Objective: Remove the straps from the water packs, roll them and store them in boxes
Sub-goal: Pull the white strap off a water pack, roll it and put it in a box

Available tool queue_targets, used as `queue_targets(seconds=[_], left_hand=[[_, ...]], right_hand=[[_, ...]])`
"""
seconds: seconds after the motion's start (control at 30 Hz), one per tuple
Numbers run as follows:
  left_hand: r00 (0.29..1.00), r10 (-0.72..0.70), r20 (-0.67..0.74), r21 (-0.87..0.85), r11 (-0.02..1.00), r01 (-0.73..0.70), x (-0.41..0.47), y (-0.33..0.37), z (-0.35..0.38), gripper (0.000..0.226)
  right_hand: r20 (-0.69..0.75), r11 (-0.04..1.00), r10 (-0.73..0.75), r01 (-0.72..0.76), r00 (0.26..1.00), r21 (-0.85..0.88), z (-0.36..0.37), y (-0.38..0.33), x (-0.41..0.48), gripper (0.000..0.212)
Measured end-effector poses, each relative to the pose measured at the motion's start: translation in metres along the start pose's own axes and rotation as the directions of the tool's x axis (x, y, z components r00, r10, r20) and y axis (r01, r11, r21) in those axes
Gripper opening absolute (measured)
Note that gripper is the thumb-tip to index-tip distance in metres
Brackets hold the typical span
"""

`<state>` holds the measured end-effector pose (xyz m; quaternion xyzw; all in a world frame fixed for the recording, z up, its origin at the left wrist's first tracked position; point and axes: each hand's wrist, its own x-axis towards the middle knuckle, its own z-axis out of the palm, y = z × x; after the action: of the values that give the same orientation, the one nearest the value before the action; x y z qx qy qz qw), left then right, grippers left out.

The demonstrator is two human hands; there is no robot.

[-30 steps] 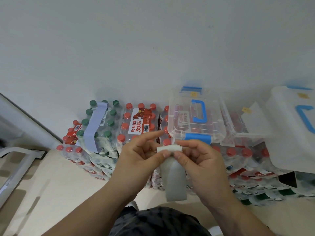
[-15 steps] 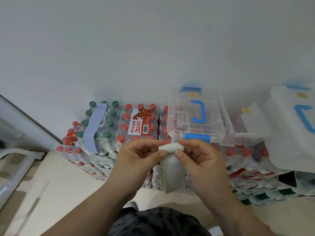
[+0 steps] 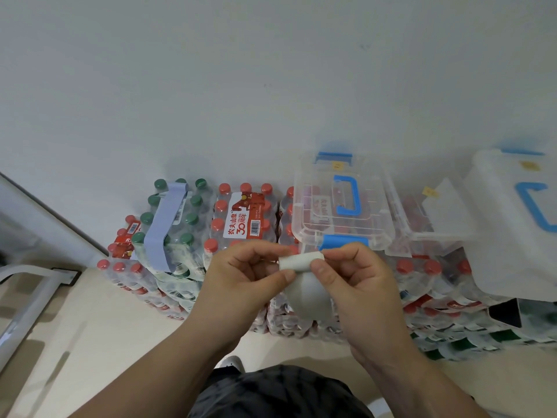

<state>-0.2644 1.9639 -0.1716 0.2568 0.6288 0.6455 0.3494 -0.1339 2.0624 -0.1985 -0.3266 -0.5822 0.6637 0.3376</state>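
Observation:
Both hands hold a white strap (image 3: 301, 262) in front of the stacked water packs (image 3: 247, 218). My left hand (image 3: 241, 279) pinches the left end of its rolled part, and my right hand (image 3: 358, 279) pinches the right end. A short loose tail hangs below the roll between my hands. A clear box with blue handle and latches (image 3: 340, 206) sits closed on the packs just behind my hands. A pale blue strap (image 3: 164, 227) still wraps the green-capped pack (image 3: 187, 220) at the left.
A second clear box (image 3: 422, 218) and a white lidded box (image 3: 518, 224) sit on the packs at the right. A white wall rises behind. A white metal frame (image 3: 27, 297) stands on the beige floor at the left.
The roll has grown thicker and the hanging tail of the white strap has become shorter as my fingers turned it. My hands stayed in about the same place.

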Motion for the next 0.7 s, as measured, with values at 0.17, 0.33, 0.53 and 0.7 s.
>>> queue_targets(seconds=[0.17,0.33,0.53,0.7], left_hand=[[0.999,-0.032,-0.004,0.023,0.999,0.033,0.0,0.003,0.004,0.021],[1.0,-0.027,-0.01,-0.004,1.0,0.026,0.001,0.003,0.006,0.022],[1.0,-0.005,-0.008,0.074,0.997,0.005,0.002,0.006,0.006,0.024],[1.0,0.026,-0.015,0.134,0.991,-0.023,0.003,0.003,0.008,0.029]], right_hand=[[-0.001,1.0,0.023,-0.023,1.0,-0.007,0.0,0.002,0.0,0.011],[0.005,0.999,0.02,-0.02,1.0,0.025,-0.001,-0.002,0.001,0.017],[-0.032,0.999,-0.003,0.001,0.999,-0.05,-0.002,-0.008,0.004,0.019],[-0.125,1.0,-0.003,-0.001,0.992,-0.031,0.002,-0.006,0.002,0.015]])
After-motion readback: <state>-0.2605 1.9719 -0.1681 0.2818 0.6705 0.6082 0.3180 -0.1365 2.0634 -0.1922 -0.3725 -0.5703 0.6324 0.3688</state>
